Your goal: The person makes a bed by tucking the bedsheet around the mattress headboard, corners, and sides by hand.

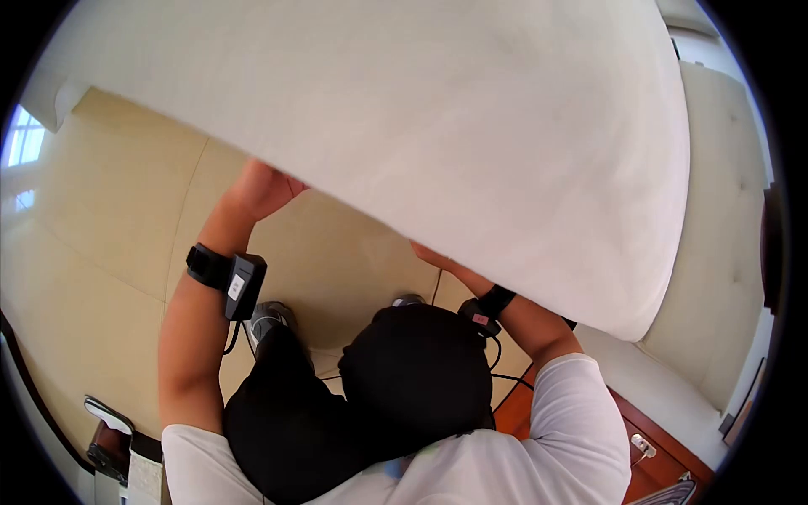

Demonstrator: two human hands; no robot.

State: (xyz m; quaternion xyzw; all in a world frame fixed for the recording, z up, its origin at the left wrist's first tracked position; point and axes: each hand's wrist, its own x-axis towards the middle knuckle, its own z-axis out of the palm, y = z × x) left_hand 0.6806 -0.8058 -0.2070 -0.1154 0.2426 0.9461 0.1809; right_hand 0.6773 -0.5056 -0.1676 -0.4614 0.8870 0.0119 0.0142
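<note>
A large white mattress or padded slab [471, 126] fills the upper part of the view, its lower edge running down from upper left to lower right. My left hand [271, 189] is at this edge, with its fingers curled and partly hidden under it. Further right along the same edge, only a small part of my right hand [429, 254] shows; its fingers are hidden beneath the white surface. Each forearm wears a black strap with a small black box and a cable.
Beige floor tiles [126, 185] lie below and left. A pale tufted headboard [715, 227] stands at the right. A reddish wooden cabinet [648, 429] is at the lower right. My black-clad knees and grey shoes [273, 316] are below the edge.
</note>
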